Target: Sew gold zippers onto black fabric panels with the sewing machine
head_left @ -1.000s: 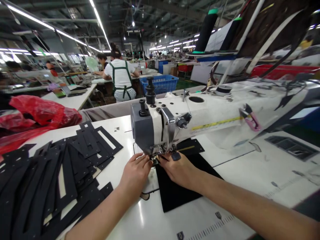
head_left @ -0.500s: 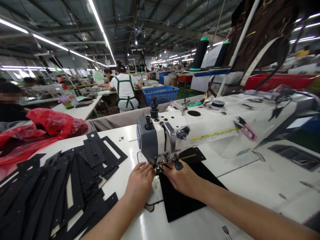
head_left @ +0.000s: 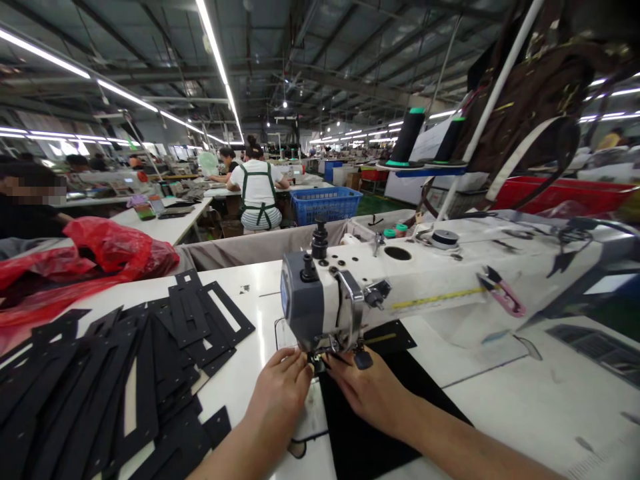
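Observation:
A white and grey sewing machine (head_left: pixel 320 300) stands on the white table, its presser foot low between my hands. Under my right hand (head_left: pixel 373 387) lies a black fabric panel (head_left: pixel 370 440), which reaches from the needle area toward the table's near edge. The right fingertips press near the needle, partly hidden by the machine head. My left hand (head_left: pixel 283 390) is just left of the foot, fingers drawn together; what they pinch is too small to make out. Behind the machine head, a black strip (head_left: pixel 393 338) lies by the panel.
Many black cut pieces (head_left: pixel 145 373) are heaped at the left, beside a red plastic bag (head_left: pixel 115 257). Pink-handled snips (head_left: pixel 505 297) rest on the machine arm. Thread cones (head_left: pixel 410 137) stand behind. Farther off are a blue basket (head_left: pixel 325 203) and several people at tables.
The view has tilted, so the machine and hands sit lower in the picture. Both hands remain beside the needle, and the black panel's near end now reaches closer to the bottom edge.

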The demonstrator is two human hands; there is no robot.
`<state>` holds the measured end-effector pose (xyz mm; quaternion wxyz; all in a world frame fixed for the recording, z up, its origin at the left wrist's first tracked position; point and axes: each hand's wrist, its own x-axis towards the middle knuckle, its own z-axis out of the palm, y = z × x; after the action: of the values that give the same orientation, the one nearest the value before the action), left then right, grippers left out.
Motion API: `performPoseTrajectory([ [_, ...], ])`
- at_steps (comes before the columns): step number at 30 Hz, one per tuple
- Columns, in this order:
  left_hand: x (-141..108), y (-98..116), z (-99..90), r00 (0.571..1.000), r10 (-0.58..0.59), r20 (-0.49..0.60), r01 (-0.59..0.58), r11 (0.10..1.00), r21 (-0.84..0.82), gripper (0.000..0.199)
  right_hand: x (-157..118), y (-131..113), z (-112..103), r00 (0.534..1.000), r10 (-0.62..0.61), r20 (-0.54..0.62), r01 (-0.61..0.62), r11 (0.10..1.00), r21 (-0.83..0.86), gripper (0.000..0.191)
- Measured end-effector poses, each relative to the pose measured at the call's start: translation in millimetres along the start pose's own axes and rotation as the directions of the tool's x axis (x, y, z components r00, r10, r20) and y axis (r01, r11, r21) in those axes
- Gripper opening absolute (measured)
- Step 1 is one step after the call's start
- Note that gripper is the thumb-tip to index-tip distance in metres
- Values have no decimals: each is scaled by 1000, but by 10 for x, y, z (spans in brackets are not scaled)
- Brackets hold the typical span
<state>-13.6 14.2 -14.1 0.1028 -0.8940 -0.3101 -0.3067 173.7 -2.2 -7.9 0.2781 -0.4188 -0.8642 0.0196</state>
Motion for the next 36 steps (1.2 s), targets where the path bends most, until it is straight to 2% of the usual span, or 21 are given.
performPoseTrajectory([
  [5,16,-8,-1,1000,-9,-19,9,1000,-4,19,-9,-2,42,996,53,-68,-51,998,38,25],
  [9,-29,41,-193,996,-73,45,75,996,-48,22,-109,33,28,995,95,-28,-97,993,-60,32],
  [13,-105,252,-442,971,-208,121,212,977,-26,28,-436,-63,-46,988,144,-58,-151,978,-143,49],
  [17,-75,532,-491,936,-299,187,308,951,-21,28,-826,-214,-293,957,264,-119,-272,961,-52,51],
  [19,-42,648,-457,911,-332,243,348,937,-23,35,-1010,-149,-469,923,325,-204,-349,933,-93,46],
  [21,-21,742,-423,889,-356,288,383,923,-41,38,-1185,22,-627,845,429,-320,-498,849,-177,46],
  [23,-11,820,-407,872,-381,308,428,898,-100,32,-1332,220,-738,763,558,-326,-628,760,-168,50],
  [25,-4,886,-411,833,-446,326,527,819,-227,22,-1421,355,-805,727,649,-225,-674,737,-50,46],
  [26,-2,914,-421,790,-501,353,604,734,-309,16,-1441,383,-827,723,672,-161,-676,736,37,42],
  [28,-5,959,-459,673,-591,445,739,513,-437,7,-1447,368,-861,706,706,-61,-684,702,197,37],
  [30,-25,989,-522,579,-624,526,806,338,-486,15,-1433,295,-888,679,734,19,-700,639,320,36],
  [31,-41,1001,-564,553,-629,547,820,293,-491,20,-1426,251,-899,669,742,51,-701,607,373,36],
  [36,-142,1061,-804,486,-659,574,831,145,-538,34,-1388,60,-942,650,746,144,-664,467,584,38],
])
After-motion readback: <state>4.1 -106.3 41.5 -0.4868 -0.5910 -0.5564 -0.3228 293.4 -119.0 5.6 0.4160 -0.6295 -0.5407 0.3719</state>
